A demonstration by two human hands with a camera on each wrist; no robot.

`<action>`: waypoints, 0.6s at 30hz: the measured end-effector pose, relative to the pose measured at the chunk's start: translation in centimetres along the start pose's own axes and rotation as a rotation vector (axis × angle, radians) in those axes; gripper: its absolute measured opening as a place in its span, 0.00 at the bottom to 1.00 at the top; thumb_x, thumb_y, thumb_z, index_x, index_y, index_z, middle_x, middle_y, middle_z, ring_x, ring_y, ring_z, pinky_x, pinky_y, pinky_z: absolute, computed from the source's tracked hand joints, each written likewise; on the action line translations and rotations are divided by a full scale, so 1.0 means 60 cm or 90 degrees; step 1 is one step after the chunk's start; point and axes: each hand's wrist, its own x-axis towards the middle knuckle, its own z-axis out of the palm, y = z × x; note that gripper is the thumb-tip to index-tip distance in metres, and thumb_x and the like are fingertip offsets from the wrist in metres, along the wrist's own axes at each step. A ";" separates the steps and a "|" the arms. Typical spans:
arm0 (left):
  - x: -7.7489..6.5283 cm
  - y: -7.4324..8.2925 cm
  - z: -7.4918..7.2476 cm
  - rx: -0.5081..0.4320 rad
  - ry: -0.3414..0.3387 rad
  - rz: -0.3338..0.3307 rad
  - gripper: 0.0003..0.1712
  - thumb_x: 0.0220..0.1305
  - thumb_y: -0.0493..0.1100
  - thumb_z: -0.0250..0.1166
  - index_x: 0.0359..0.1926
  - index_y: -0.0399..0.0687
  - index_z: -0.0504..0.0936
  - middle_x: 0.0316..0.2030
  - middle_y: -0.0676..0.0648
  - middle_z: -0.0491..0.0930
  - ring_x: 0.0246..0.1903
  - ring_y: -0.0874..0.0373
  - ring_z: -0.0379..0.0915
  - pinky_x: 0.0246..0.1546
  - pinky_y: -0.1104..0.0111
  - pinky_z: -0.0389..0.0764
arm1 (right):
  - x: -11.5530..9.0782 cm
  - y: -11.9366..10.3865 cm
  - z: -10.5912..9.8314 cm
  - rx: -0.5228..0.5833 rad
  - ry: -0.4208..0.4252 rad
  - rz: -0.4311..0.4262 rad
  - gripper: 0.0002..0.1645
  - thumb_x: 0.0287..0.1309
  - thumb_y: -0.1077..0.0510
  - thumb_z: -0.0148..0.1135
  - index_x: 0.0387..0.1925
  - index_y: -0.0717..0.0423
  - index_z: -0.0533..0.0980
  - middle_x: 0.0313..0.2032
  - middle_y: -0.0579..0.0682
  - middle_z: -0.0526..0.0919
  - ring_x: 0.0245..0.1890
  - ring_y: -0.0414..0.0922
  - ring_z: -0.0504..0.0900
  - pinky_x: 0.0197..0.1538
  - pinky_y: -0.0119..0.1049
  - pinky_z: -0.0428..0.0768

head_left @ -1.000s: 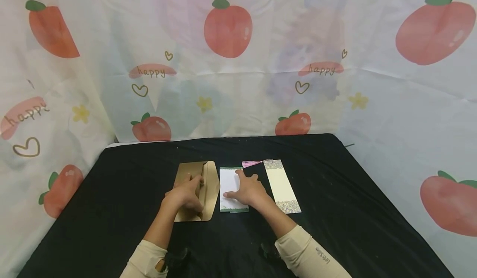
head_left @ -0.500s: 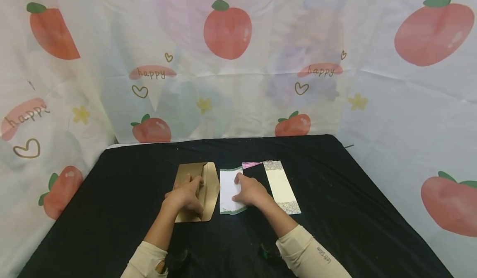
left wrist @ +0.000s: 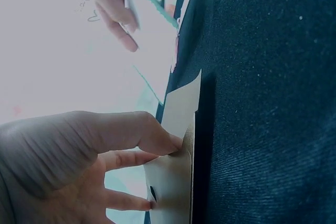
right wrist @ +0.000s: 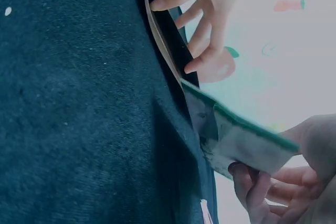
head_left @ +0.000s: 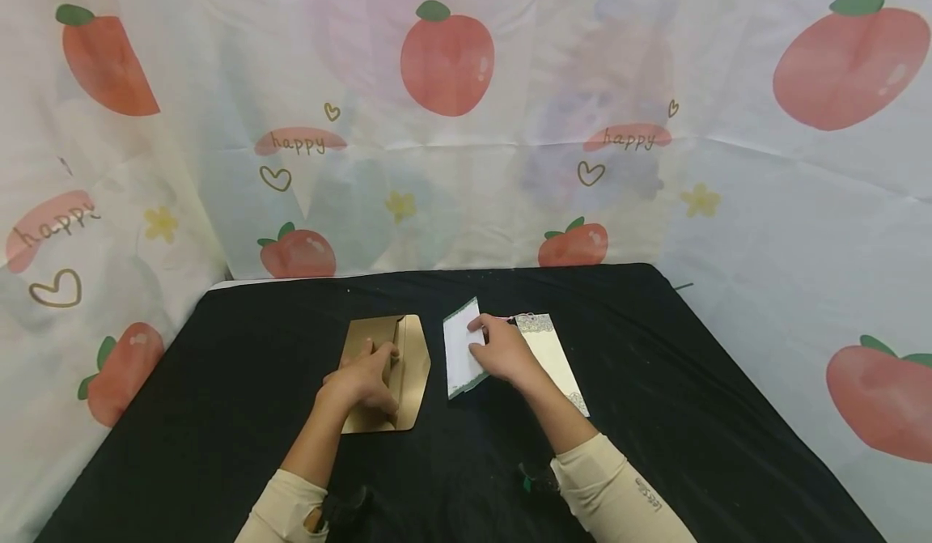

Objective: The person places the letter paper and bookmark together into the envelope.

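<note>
A gold envelope [head_left: 411,381] lies on the black cloth with its flap opened to the right. My left hand [head_left: 362,381] rests on it, fingers spread; in the left wrist view the thumb [left wrist: 131,132] presses near the flap's fold. My right hand [head_left: 504,353] pinches a white card with green edges [head_left: 460,353] along its right side. The card is lifted and tilted. From the right wrist view, it looks folded [right wrist: 252,140], and its near corner comes close to the envelope's edge; whether they touch I cannot tell.
A cream bookmark [head_left: 549,353] with patterned ends lies right of the card, partly behind my right forearm. Its pink tassel is mostly hidden behind the right hand. Black cloth [head_left: 255,365] covers the table; a fruit-printed curtain [head_left: 466,187] hangs behind and at both sides.
My right hand has closed on the card's right side and lifted it from the cloth, tilting it and moving it slightly right and away. The left hand stays on the envelope.
</note>
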 end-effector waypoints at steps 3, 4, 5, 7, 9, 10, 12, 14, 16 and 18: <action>0.000 0.000 0.000 0.001 0.000 -0.001 0.53 0.38 0.44 0.87 0.67 0.54 0.71 0.76 0.31 0.53 0.67 0.24 0.57 0.47 0.27 0.67 | 0.000 -0.004 -0.006 0.018 0.024 0.002 0.15 0.59 0.64 0.64 0.48 0.61 0.83 0.35 0.55 0.83 0.36 0.52 0.79 0.41 0.47 0.77; 0.000 0.000 0.000 0.000 0.000 -0.001 0.53 0.38 0.44 0.87 0.67 0.54 0.71 0.76 0.31 0.53 0.67 0.24 0.57 0.48 0.27 0.67 | 0.000 -0.004 -0.007 0.024 0.029 0.003 0.15 0.59 0.64 0.63 0.48 0.61 0.83 0.35 0.55 0.84 0.36 0.52 0.79 0.41 0.47 0.77; 0.000 0.000 0.000 0.000 0.000 -0.001 0.53 0.38 0.44 0.87 0.67 0.54 0.71 0.76 0.31 0.53 0.67 0.24 0.57 0.48 0.26 0.67 | -0.001 -0.005 -0.008 0.031 0.033 0.005 0.14 0.59 0.65 0.63 0.47 0.62 0.83 0.35 0.56 0.84 0.36 0.52 0.80 0.41 0.47 0.77; 0.000 0.001 0.000 -0.002 0.001 -0.002 0.53 0.38 0.43 0.87 0.67 0.54 0.71 0.76 0.31 0.53 0.67 0.24 0.57 0.48 0.26 0.66 | -0.001 -0.006 -0.011 0.041 0.039 0.005 0.15 0.58 0.66 0.64 0.47 0.62 0.83 0.36 0.57 0.85 0.37 0.53 0.80 0.42 0.48 0.78; -0.001 0.001 0.000 -0.003 0.001 -0.002 0.53 0.38 0.43 0.87 0.67 0.54 0.71 0.76 0.30 0.53 0.67 0.24 0.56 0.49 0.26 0.66 | 0.000 -0.005 -0.011 0.047 0.039 0.008 0.16 0.57 0.67 0.66 0.48 0.62 0.82 0.39 0.59 0.85 0.41 0.55 0.82 0.45 0.50 0.79; -0.001 0.002 0.000 -0.003 0.001 -0.001 0.53 0.38 0.43 0.87 0.67 0.54 0.71 0.76 0.30 0.53 0.68 0.23 0.56 0.49 0.25 0.66 | 0.000 -0.005 -0.011 0.050 0.039 0.007 0.17 0.57 0.67 0.67 0.49 0.61 0.81 0.41 0.60 0.85 0.42 0.56 0.82 0.47 0.52 0.79; -0.001 0.002 0.000 -0.003 0.000 -0.002 0.53 0.38 0.43 0.87 0.68 0.53 0.71 0.76 0.30 0.53 0.68 0.23 0.55 0.50 0.25 0.65 | 0.001 -0.004 -0.010 0.054 0.040 0.010 0.19 0.56 0.67 0.69 0.51 0.61 0.81 0.45 0.62 0.85 0.47 0.58 0.82 0.51 0.55 0.78; -0.001 0.001 0.001 -0.001 0.000 -0.002 0.54 0.38 0.43 0.87 0.68 0.53 0.71 0.76 0.30 0.52 0.68 0.23 0.55 0.50 0.25 0.65 | 0.001 -0.005 -0.009 0.061 0.041 0.018 0.20 0.57 0.67 0.70 0.52 0.60 0.80 0.49 0.63 0.84 0.51 0.59 0.82 0.54 0.56 0.77; 0.000 0.001 0.001 -0.001 -0.001 -0.003 0.54 0.38 0.43 0.87 0.68 0.53 0.71 0.77 0.30 0.52 0.69 0.23 0.55 0.51 0.25 0.65 | 0.001 -0.006 -0.009 0.072 0.047 0.022 0.21 0.57 0.67 0.70 0.53 0.60 0.80 0.50 0.63 0.84 0.53 0.59 0.81 0.55 0.56 0.76; 0.001 0.000 0.002 -0.002 0.000 -0.004 0.54 0.37 0.43 0.87 0.69 0.53 0.71 0.77 0.30 0.52 0.69 0.24 0.55 0.51 0.26 0.66 | 0.002 -0.007 -0.007 0.081 0.053 0.021 0.20 0.58 0.67 0.70 0.53 0.61 0.80 0.50 0.62 0.84 0.51 0.58 0.82 0.55 0.55 0.77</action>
